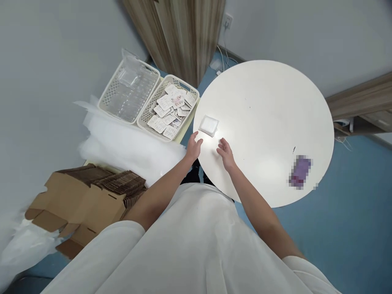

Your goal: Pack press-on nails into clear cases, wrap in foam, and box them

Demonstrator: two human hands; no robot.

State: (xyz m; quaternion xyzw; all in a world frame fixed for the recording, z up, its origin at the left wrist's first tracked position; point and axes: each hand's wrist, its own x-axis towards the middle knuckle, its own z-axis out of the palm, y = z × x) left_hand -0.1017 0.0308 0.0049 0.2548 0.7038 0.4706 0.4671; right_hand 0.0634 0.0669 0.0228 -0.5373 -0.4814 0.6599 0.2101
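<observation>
A small flat clear box with a white inside (209,125) lies near the left edge of the round white table (266,102). My left hand (194,146) is just below it at the table's rim, thumb and fingers apart, holding nothing. To the box's lower right is my right hand (226,154), also empty, its fingers loosely spread over the tabletop. Neither hand appears to touch the box. Left of the table, a white basket (146,119) carries many printed cards (167,102), one with small pink pieces on top.
Another white basket (104,96) contains clear plastic boxes (131,92). White foam wrap (122,136) lies below the baskets, beside flattened cardboard boxes (82,196). A blurred-out purple object (300,171) rests on the table's right side. A wooden cabinet (180,36) stands behind.
</observation>
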